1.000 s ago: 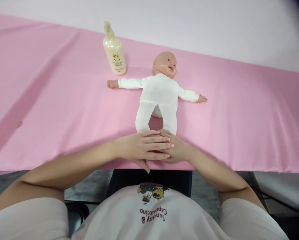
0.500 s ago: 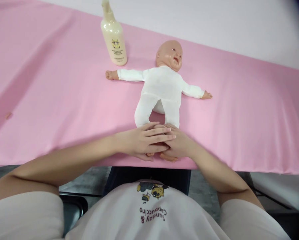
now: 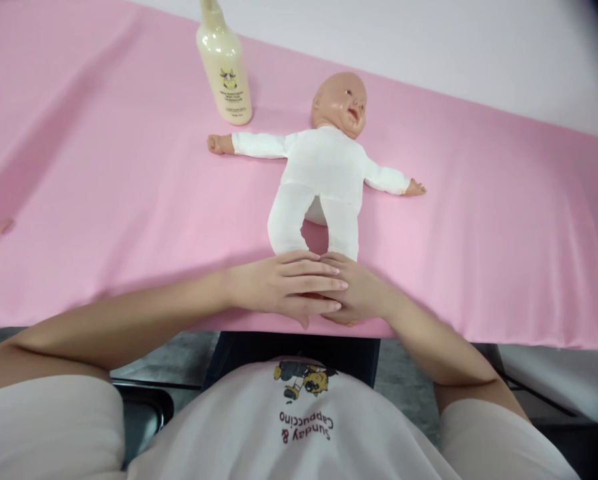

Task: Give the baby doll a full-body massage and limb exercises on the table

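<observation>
Both hands sat low-centre in the frame, at the near edge of the pink sheet (image 3: pixel 103 200). Left hand (image 3: pixel 279 287) lay flat over the right hand (image 3: pixel 359 293), fingers straight & close together, pointing right, clamped on nothing. Right hand was mostly covered; fingers looked laid flat under the left, grip on anything couldn't be told. Just above them, centre frame, the baby doll (image 3: pixel 323 173) lay on its back in a white suit, arms spread wide, head toward the top, feet ending right at the hands, w/ contact unclear. Upper left of the doll, a cream lotion bottle (image 3: pixel 225 73) stood upright, near the doll's outstretched arm but apart from it.
</observation>
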A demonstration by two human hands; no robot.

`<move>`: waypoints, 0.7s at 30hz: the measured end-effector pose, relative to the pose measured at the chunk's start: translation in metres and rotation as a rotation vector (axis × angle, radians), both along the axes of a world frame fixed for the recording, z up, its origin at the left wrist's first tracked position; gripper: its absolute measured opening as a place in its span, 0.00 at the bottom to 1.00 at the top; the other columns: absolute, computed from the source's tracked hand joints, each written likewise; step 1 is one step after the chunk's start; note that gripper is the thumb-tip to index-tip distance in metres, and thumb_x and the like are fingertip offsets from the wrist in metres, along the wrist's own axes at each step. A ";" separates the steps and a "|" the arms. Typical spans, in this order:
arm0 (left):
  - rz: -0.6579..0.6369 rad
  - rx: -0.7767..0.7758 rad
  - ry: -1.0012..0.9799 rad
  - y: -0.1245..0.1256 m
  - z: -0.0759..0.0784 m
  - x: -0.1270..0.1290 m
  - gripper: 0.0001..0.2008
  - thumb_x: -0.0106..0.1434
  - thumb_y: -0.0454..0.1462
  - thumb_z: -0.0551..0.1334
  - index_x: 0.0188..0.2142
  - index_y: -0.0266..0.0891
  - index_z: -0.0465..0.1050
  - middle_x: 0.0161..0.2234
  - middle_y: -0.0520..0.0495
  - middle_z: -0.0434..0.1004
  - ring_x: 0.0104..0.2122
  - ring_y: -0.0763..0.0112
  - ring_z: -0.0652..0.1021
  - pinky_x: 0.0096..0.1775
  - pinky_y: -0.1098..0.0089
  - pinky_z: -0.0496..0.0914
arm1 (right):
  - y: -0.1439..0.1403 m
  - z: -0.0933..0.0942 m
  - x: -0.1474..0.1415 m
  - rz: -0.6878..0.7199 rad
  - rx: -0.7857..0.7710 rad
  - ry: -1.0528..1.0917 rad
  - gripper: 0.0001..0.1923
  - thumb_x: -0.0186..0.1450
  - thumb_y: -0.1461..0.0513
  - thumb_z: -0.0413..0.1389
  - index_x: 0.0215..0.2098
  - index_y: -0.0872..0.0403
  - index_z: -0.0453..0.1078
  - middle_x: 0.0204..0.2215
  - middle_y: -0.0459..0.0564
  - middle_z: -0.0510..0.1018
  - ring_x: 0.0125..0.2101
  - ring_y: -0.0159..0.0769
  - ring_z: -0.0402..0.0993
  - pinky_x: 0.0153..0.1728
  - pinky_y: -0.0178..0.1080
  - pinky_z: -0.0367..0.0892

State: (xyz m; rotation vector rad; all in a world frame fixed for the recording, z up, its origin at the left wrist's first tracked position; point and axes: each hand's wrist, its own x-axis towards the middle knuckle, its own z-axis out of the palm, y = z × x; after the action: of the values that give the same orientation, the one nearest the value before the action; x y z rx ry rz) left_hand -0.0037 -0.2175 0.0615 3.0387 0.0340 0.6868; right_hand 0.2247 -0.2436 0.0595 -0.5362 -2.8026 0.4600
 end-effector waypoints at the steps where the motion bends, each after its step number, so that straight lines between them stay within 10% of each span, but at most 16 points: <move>1: 0.011 0.059 -0.025 0.001 0.002 -0.001 0.20 0.67 0.52 0.59 0.56 0.54 0.71 0.58 0.51 0.75 0.60 0.67 0.71 0.67 0.61 0.57 | -0.001 -0.001 0.001 0.000 0.035 0.064 0.18 0.68 0.58 0.55 0.55 0.49 0.69 0.53 0.50 0.76 0.57 0.43 0.68 0.59 0.54 0.64; 13: 0.177 0.365 -0.324 0.009 0.010 0.000 0.12 0.66 0.43 0.62 0.49 0.53 0.71 0.53 0.56 0.77 0.54 0.66 0.75 0.61 0.61 0.66 | -0.006 0.001 0.002 -0.076 0.114 0.466 0.20 0.65 0.60 0.57 0.55 0.52 0.61 0.51 0.56 0.70 0.58 0.43 0.67 0.54 0.48 0.74; 21: 0.118 -0.069 -0.302 0.007 0.002 -0.009 0.16 0.67 0.32 0.60 0.53 0.49 0.67 0.48 0.51 0.79 0.54 0.71 0.75 0.63 0.58 0.65 | -0.001 0.003 0.005 -0.165 0.066 0.563 0.12 0.63 0.68 0.52 0.44 0.50 0.64 0.37 0.49 0.77 0.38 0.35 0.76 0.41 0.41 0.75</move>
State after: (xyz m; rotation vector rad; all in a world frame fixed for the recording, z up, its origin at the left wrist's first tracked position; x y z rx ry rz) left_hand -0.0131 -0.2102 0.0633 2.8508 0.2268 1.1199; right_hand 0.2300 -0.2444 0.0630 -0.5205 -2.2098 0.4051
